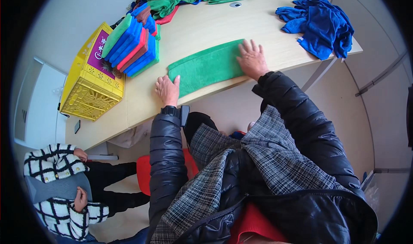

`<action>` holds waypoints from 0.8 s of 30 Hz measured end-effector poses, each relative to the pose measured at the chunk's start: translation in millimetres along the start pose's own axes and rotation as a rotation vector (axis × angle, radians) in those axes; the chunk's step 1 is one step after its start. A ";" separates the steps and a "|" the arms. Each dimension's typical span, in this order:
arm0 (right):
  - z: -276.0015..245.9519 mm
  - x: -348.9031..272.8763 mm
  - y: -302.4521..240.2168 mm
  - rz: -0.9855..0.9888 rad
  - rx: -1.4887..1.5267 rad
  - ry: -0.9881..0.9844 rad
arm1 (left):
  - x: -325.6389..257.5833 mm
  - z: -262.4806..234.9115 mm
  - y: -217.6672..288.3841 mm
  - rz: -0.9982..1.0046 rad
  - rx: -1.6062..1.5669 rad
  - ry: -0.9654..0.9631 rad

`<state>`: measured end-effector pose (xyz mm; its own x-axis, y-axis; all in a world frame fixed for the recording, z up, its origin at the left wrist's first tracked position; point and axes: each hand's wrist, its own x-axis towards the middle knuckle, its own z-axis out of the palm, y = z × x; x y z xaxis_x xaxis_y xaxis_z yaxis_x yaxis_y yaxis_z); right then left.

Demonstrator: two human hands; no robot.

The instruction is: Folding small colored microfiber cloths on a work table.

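Observation:
A green towel (208, 67), folded into a long flat strip, lies on the table close to its front edge. At the towel's left end rests my left hand (167, 89), its thumb against the fabric and its fingers spread on the tabletop. My right hand (253, 60) lies flat with fingers apart over the right end of the towel. Neither hand grips anything. To the left stands a stack of folded towels (134, 50) in green, blue, red and brown.
A yellow plastic crate (92, 87) stands left of the stack. Loose green cloths (165, 1) lie heaped at the back, and crumpled blue cloths (320, 24) at the right end. A phone (77, 126) sits near the table's left edge. Another person (64, 188) sits at lower left.

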<state>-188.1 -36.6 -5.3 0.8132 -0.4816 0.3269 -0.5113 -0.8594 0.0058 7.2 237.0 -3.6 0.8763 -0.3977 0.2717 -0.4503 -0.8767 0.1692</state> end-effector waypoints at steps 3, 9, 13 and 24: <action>-12.6 0.6 -47.7 -0.111 0.101 -0.017 | 3.5 -1.3 1.2 -0.047 -0.040 0.035; -4.6 14.9 -96.7 -0.149 0.244 -0.005 | 27.1 22.2 -9.2 -0.020 -0.292 0.001; 5.6 15.7 -109.3 -0.154 0.259 -0.064 | 39.0 26.7 -57.5 -0.209 -1.175 -0.349; 11.2 9.7 -111.6 -0.176 0.300 -0.070 | 33.3 -44.9 -17.4 -0.388 -1.663 -0.538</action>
<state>-120.0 52.7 -13.3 0.9040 -0.3229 0.2803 -0.2651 -0.9375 -0.2252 36.5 251.1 45.0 0.7642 -0.5893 -0.2619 0.3903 0.0994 0.9153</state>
